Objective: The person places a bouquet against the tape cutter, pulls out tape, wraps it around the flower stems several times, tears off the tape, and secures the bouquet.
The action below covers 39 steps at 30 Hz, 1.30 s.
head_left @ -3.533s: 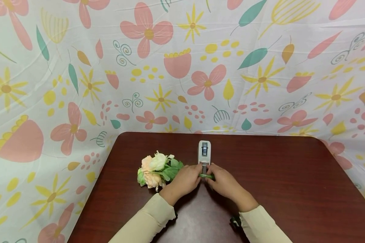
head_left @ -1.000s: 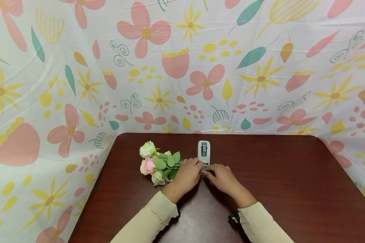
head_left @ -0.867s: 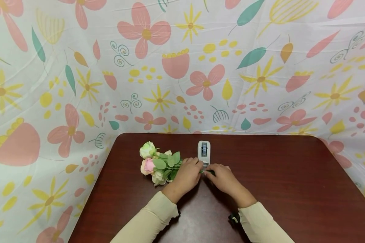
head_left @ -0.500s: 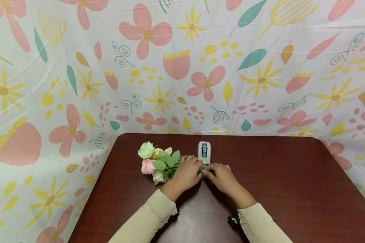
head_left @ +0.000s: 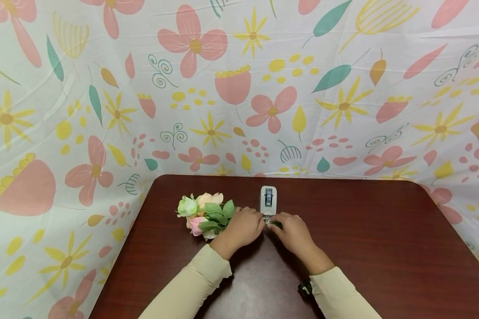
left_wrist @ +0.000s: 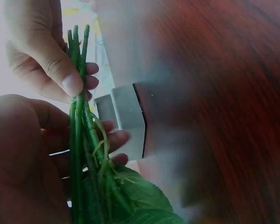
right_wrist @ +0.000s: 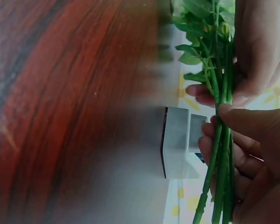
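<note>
Green stems [right_wrist: 220,186], pink and peach roses [head_left: 196,226], red-brown table [head_left: 367,230]

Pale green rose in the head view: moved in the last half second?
Yes: down and slightly left in that view. The gap between the pale green rose and the back edge of the table has widened.

Left hand [head_left: 244,227], fingers [left_wrist: 117,140] curled, near right hand [head_left: 293,234], thumb [right_wrist: 246,120] and fingers pinching; arms [head_left: 191,283] angled inward.
</note>
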{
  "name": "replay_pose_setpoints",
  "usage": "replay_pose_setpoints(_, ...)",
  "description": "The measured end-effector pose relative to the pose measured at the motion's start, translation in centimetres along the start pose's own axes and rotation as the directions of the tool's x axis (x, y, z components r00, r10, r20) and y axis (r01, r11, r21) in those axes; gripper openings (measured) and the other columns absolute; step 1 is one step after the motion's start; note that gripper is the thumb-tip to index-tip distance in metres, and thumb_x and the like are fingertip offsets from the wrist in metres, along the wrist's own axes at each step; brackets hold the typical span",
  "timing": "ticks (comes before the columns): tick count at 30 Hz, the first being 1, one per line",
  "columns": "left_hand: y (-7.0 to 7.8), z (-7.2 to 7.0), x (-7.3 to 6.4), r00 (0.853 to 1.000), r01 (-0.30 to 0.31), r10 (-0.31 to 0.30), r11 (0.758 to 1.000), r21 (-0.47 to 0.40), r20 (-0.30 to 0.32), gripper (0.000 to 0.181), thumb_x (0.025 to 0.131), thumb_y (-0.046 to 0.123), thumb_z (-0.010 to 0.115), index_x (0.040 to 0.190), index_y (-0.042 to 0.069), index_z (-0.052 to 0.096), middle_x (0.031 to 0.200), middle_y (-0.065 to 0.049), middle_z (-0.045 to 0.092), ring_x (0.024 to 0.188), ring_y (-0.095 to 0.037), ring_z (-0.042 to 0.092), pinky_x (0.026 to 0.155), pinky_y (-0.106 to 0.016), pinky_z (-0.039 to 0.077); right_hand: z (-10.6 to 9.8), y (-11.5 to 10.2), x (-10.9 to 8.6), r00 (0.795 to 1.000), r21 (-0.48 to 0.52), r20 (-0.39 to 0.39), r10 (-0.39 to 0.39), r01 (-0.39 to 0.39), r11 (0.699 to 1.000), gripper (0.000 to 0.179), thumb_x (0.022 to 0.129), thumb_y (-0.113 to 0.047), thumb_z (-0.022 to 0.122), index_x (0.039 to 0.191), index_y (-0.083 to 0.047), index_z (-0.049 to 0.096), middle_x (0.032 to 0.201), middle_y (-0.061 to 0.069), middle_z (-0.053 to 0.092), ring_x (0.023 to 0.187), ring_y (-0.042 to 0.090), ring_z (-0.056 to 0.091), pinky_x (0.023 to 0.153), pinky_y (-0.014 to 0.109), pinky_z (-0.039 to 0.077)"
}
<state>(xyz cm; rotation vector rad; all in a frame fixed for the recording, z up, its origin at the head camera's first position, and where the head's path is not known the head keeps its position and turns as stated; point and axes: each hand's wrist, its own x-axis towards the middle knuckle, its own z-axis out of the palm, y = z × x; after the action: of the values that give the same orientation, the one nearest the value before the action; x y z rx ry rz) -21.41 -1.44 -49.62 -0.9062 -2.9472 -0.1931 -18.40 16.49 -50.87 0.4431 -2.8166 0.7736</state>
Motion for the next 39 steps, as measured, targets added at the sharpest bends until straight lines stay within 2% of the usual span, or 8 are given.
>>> replay_pose_setpoints(5,-0.03,-0.09,0.12,0.997,0.014,-0.015,1.0,0.004,0.08,0.041,0.109,0.036,0.036,0.114,0.021,0.074,0.115,0.002,0.075,0.113,-0.022,0.064,0.098,-0.048,0.045,0.18,-0.11,-0.13,1.0,-0.026,-0.026,-0.002,0.001,1.0,0.014,0.089,-0.021,0.078,0.101,-0.013,0.077,0.1,0.002,0.074,0.091,0.023,0.072,0.08,0.044,0.057)
replay_pose_setpoints(10,-0.18,-0.34,0.07,0.995,-0.006,0.006,1.0,0.007,0.095,0.036,0.109,0.037,0.042,0.118,0.022,0.073,0.118,0.004,0.073,0.115,-0.019,0.061,0.105,-0.047,0.042,0.33,-0.09,-0.13,0.999,-0.035,-0.049,0.001,-0.003,0.999,0.017,0.086,-0.018,0.081,0.101,-0.012,0.077,0.098,0.003,0.073,0.089,0.023,0.072,0.078,0.044,0.057)
replay_pose_setpoints(17,-0.44,-0.1,0.06,0.997,-0.037,0.038,0.999,-0.021,0.062,0.026,0.105,0.039,0.054,0.115,0.024,0.073,0.113,0.004,0.072,0.111,-0.018,0.061,0.105,-0.048,0.042,0.28,-0.05,0.08,0.999,-0.03,-0.015,0.042,-0.043,0.999,0.02,0.086,-0.018,0.082,0.103,-0.011,0.076,0.1,0.005,0.073,0.091,0.025,0.07,0.08,0.044,0.056)
replay_pose_setpoints(25,-0.63,0.24,0.08,0.998,-0.062,0.062,0.997,-0.039,0.021,0.022,0.102,0.038,0.06,0.114,0.026,0.073,0.111,0.006,0.07,0.11,-0.017,0.06,0.106,-0.047,0.042,0.16,0.11,0.07,0.998,-0.073,0.034,0.055,-0.052,0.996,0.023,0.088,-0.022,0.079,0.106,-0.008,0.076,0.102,0.01,0.073,0.096,0.031,0.069,0.087,0.052,0.051)
replay_pose_setpoints(31,-0.74,0.37,0.21,0.997,-0.072,0.072,0.997,-0.014,-0.018,0.018,0.1,0.037,0.064,0.11,0.026,0.072,0.107,0.005,0.068,0.106,-0.017,0.06,0.106,-0.047,0.043,0.02,0.16,0.24,0.997,-0.111,0.062,0.056,-0.049,0.993,0.021,0.092,-0.022,0.073,0.107,-0.008,0.075,0.107,0.01,0.075,0.101,0.033,0.068,0.087,0.052,0.046)
replay_pose_setpoints(39,-0.8,0.64,0.29,0.993,-0.083,0.084,0.996,0.013,-0.082,0.013,0.097,0.033,0.069,0.107,0.025,0.069,0.104,0.006,0.066,0.1,-0.015,0.063,0.105,-0.043,0.044,-0.07,0.2,0.57,0.992,-0.059,0.107,0.069,-0.063,0.996,0.023,0.096,-0.022,0.07,0.113,-0.007,0.075,0.108,0.011,0.072,0.104,0.034,0.067,0.091,0.054,0.049)
